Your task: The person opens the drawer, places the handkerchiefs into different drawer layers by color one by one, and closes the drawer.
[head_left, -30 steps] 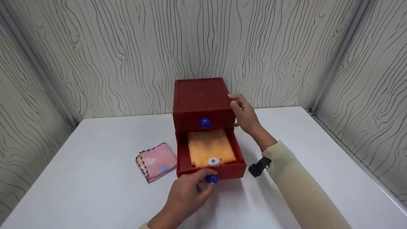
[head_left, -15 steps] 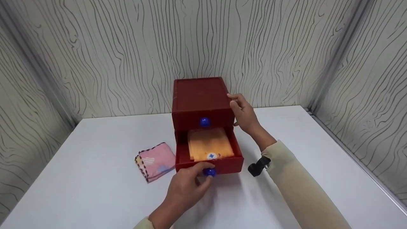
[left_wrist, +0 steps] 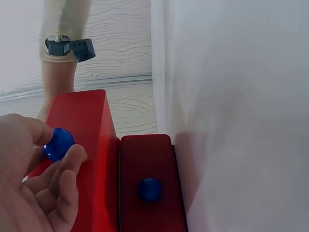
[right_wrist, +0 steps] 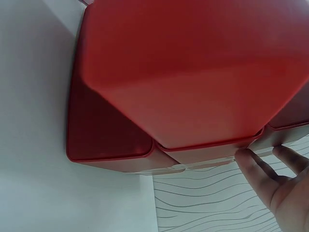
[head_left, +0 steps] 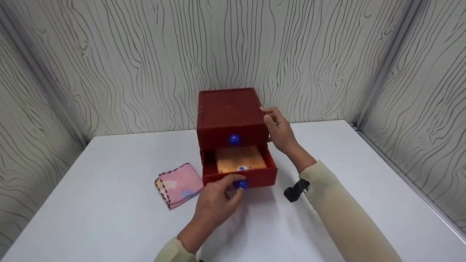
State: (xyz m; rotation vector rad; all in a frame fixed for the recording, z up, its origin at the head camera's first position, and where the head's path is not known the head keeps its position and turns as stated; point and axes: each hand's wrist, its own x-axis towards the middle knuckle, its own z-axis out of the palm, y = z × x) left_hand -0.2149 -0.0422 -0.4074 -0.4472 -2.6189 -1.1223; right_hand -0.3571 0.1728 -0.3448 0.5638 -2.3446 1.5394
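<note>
A red drawer unit (head_left: 231,107) stands on the white table, its middle drawer (head_left: 260,178) partly pulled out. My left hand (head_left: 216,200) pinches that drawer's blue knob (left_wrist: 59,144) between thumb and fingers. Inside lies a folded orange cloth (head_left: 240,159), its front part hidden behind the drawer front. My right hand (head_left: 281,131) rests against the unit's upper right side; in the right wrist view its fingers (right_wrist: 260,176) touch the edge. The top drawer, with its blue knob (head_left: 234,139), is closed, as is the bottom drawer (left_wrist: 147,162) in the left wrist view.
A folded pink cloth (head_left: 181,185) with a dark striped edge lies on the white table (head_left: 109,189), just left of the drawer. Wood-patterned panels (head_left: 174,62) stand behind and at both sides. A black wrist mount (head_left: 296,190) juts from the right sleeve.
The middle drawer has slid inward, away from me, with my left hand still on its knob. Less of the orange cloth shows now. My right hand has stayed at the unit's side.
</note>
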